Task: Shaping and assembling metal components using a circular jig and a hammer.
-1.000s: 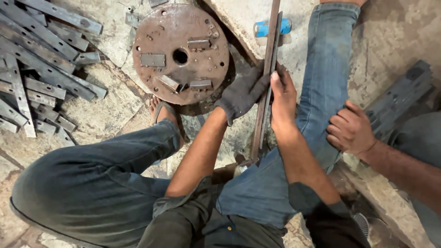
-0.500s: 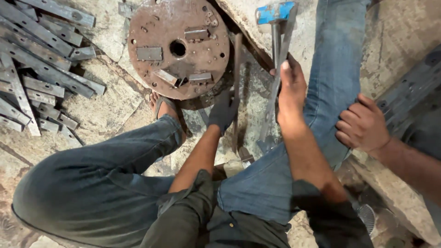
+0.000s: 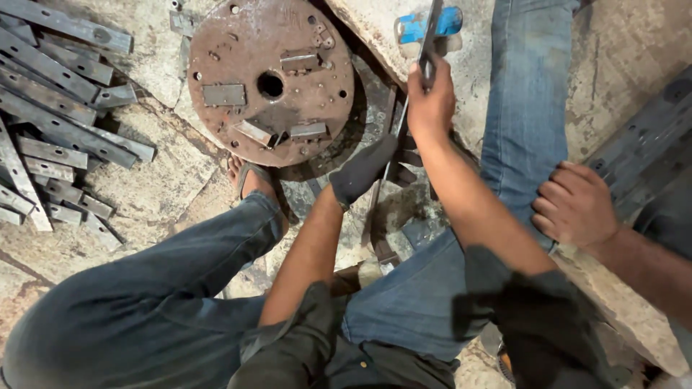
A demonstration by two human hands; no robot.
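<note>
Head view. The gloved left hand [image 3: 362, 171] grips a long flat metal bar [image 3: 387, 155] just beside the rusty round plate [image 3: 270, 79]. The bare right hand [image 3: 431, 101], beyond the bar from the plate, closes on a thin tool [image 3: 431, 32]. Flat steel strips [image 3: 54, 122] lie well apart from the plate. Another person's hand [image 3: 574, 205] rests on a jeans-clad leg [image 3: 530, 108].

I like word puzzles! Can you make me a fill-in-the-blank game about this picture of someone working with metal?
1. The left hand wears a dark ____.
2. The bare right hand grips a long metal ____.
3. The rusty disc has a round ____ in its middle.
4. The flat metal strips lie piled on the ____ side of the picture.

Missing words: glove; bar; hole; left
</note>
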